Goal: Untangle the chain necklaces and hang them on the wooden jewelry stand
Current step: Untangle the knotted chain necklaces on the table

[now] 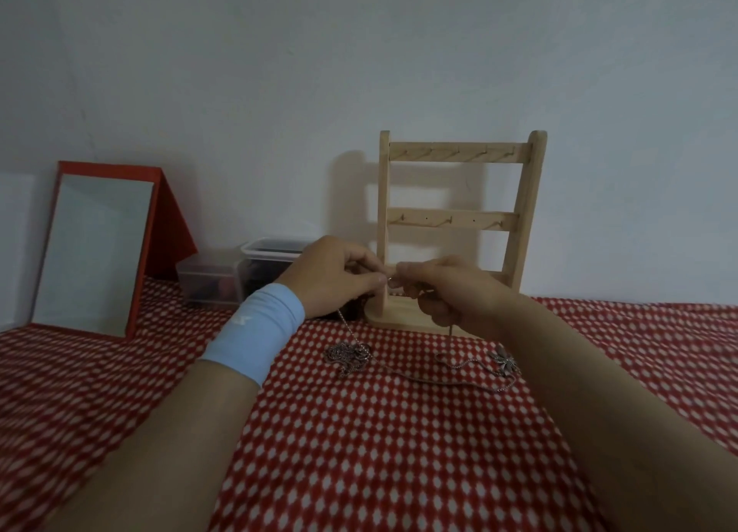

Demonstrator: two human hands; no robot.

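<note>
The left hand (pixel 339 276) and right hand (pixel 444 288) are pinching one thin chain (pixel 346 324) just before the wooden jewelry stand (pixel 459 226), its tail trailing into a tangle (pixel 350 358) on the surface (pixel 359 459), likely tightening if tugged.

- 1 wooden jewelry stand (pixel 523 212), 2 hook rails visible
- chain necklaces (pixel 349 354): 1 tangled heap, exact chain count unclear
- 1 flower pendant (pixel 505 362)
- 2 grips: left grip (pixel 335 276), right grip (pixel 443 288)
- 1 blue wristband (pixel 255 328)
- 1 red-framed mirror (pixel 96 252)
- 2 clear plastic boxes (pixel 211 280)
- 1 red-and-white cloth (pixel 399 451)
</note>
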